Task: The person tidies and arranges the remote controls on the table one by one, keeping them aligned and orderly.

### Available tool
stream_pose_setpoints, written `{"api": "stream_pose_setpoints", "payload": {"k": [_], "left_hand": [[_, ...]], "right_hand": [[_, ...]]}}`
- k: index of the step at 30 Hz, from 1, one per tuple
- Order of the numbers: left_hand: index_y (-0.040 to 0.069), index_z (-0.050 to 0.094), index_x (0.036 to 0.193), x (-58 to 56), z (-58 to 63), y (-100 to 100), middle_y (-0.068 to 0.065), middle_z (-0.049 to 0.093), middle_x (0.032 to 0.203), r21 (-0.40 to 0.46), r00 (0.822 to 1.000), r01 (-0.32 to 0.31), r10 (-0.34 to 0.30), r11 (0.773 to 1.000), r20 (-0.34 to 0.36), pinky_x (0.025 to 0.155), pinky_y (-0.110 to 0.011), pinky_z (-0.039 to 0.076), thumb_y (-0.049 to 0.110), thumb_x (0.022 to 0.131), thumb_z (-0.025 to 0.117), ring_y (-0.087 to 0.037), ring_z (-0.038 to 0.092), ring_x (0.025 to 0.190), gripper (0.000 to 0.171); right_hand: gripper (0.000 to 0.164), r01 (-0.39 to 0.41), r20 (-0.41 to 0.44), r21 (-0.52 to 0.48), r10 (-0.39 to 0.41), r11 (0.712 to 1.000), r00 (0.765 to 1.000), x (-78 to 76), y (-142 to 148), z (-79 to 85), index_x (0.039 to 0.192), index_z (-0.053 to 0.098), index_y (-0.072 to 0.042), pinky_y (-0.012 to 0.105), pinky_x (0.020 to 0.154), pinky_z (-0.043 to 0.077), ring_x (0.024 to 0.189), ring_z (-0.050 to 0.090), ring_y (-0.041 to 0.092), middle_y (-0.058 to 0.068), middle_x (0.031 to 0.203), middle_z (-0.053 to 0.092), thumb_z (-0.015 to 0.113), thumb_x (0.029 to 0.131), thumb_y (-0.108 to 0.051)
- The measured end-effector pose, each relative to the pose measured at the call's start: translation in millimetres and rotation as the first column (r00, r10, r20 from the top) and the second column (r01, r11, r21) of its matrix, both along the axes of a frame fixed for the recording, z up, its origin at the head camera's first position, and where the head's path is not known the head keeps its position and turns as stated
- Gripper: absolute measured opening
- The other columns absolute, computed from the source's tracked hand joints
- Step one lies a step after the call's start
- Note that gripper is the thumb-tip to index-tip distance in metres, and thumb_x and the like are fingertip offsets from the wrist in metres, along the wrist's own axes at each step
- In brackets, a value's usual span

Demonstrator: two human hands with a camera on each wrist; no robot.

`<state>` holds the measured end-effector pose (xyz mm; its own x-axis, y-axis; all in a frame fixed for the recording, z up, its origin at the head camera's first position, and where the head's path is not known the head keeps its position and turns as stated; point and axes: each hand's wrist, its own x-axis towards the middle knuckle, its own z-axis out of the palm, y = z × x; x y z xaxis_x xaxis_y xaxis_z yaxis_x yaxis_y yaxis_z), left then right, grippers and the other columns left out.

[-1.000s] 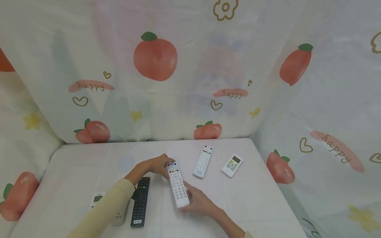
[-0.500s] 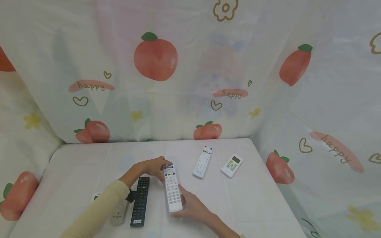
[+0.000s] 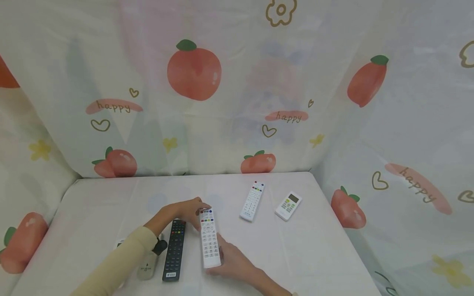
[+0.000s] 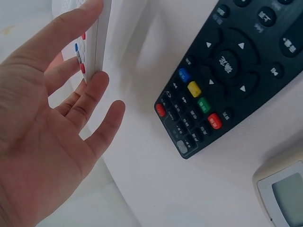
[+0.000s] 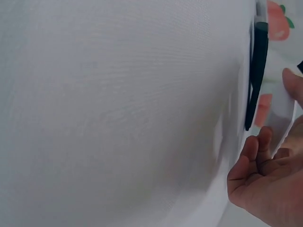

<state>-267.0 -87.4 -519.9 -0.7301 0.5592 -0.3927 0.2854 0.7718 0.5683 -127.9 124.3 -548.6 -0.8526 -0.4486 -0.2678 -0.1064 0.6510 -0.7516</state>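
Note:
A white remote control (image 3: 210, 240) with rows of buttons is held between both hands above the table. My left hand (image 3: 189, 210) pinches its far end; in the left wrist view the thumb and fingertips (image 4: 98, 80) meet at its edge, the little finger apart from it. Around the near end my right hand (image 3: 235, 259) grips the remote, thumb on one side and fingers on the other. Just left of it lies a black remote control (image 3: 175, 250), its buttons also plain in the left wrist view. The white remote's underside (image 5: 282, 111) shows in the right wrist view.
Farther back on the white table (image 3: 296, 250) lie another white remote (image 3: 252, 201) and a small white remote with a screen (image 3: 289, 206). A beige remote (image 3: 147, 266) is partly behind the left sleeve (image 3: 122, 263). Fruit-print curtains (image 3: 222, 135) enclose the table.
Both hands have carried the white remote left and toward me, closer to the black remote, and it stands straighter. The remotes on the table have stayed in place.

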Motion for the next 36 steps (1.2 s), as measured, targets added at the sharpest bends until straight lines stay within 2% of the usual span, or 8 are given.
{"api": "stream_pose_setpoints", "payload": {"k": [9,18,21,23,28,32,36], "left_hand": [[0.011,0.054,0.144,3.1,-8.5,-5,-0.003,0.049,0.119,-0.008,1.000,-0.010,0.009,1.000,-0.003,0.091,-0.038,0.048,0.019,0.070,0.092,-0.017,0.051,0.099,0.083],[0.012,0.055,0.143,7.8,-13.7,-4,-0.004,0.050,0.121,-0.035,1.000,-0.009,0.008,0.999,-0.024,0.096,-0.042,0.047,0.021,0.069,0.093,-0.019,0.053,0.103,0.085],[0.013,0.055,0.144,9.6,-13.4,-3,-0.005,0.050,0.123,-0.049,1.000,-0.016,0.015,0.999,-0.026,0.098,-0.045,0.046,0.022,0.068,0.093,-0.021,0.053,0.105,0.085],[0.014,0.055,0.144,10.1,-13.7,-3,-0.005,0.050,0.123,-0.055,0.999,-0.020,0.019,0.998,-0.030,0.099,-0.045,0.046,0.022,0.067,0.093,-0.021,0.054,0.106,0.086],[0.016,0.055,0.144,10.3,-15.8,-2,-0.003,0.050,0.122,-0.065,0.999,-0.023,0.020,0.998,-0.044,0.097,-0.044,0.047,0.022,0.067,0.094,-0.019,0.053,0.104,0.087],[0.016,0.054,0.145,10.8,-17.7,-2,-0.002,0.049,0.121,-0.061,0.998,-0.024,0.021,0.998,-0.052,0.096,-0.042,0.048,0.020,0.067,0.093,-0.018,0.053,0.102,0.087],[0.016,0.054,0.145,11.4,-18.7,-2,-0.001,0.050,0.120,-0.059,0.998,-0.015,0.011,0.998,-0.066,0.095,-0.041,0.048,0.019,0.068,0.093,-0.017,0.053,0.101,0.085]], "right_hand": [[0.112,-0.020,0.013,-0.020,0.020,1.000,1.000,1.4,-8,-7.0,0.156,0.022,0.003,0.041,0.104,0.043,0.124,0.055,0.024,0.012,0.140,0.054,0.088,0.074,-0.037],[0.112,-0.018,0.016,0.065,0.017,0.998,1.000,1.6,-13,-12.3,0.154,0.024,0.005,0.042,0.102,0.045,0.121,0.056,0.027,0.015,0.137,0.056,0.088,0.073,-0.038],[0.111,-0.018,-0.002,0.120,0.018,0.993,1.000,2.5,-15,-10.9,0.153,0.027,0.006,0.040,0.096,0.049,0.113,0.060,0.025,0.016,0.130,0.059,0.089,0.072,-0.040],[0.111,-0.017,-0.010,0.158,0.019,0.987,1.000,2.9,-17,-9.4,0.153,0.029,0.005,0.036,0.089,0.052,0.102,0.062,0.021,0.015,0.121,0.062,0.089,0.071,-0.040],[0.109,-0.016,-0.011,0.211,0.018,0.977,1.000,2.8,-19,-8.4,0.153,0.031,0.003,0.028,0.071,0.048,0.081,0.054,0.012,0.011,0.108,0.063,0.089,0.071,-0.041],[0.109,-0.017,-0.013,0.218,0.020,0.976,1.000,2.8,-20,-10.3,0.153,0.031,0.003,0.028,0.068,0.046,0.078,0.051,0.011,0.011,0.108,0.063,0.089,0.072,-0.042],[0.109,-0.016,-0.020,0.229,0.021,0.973,1.000,2.8,-21,-12.5,0.152,0.032,0.002,0.030,0.072,0.048,0.080,0.052,0.012,0.011,0.112,0.063,0.089,0.071,-0.043]]}}
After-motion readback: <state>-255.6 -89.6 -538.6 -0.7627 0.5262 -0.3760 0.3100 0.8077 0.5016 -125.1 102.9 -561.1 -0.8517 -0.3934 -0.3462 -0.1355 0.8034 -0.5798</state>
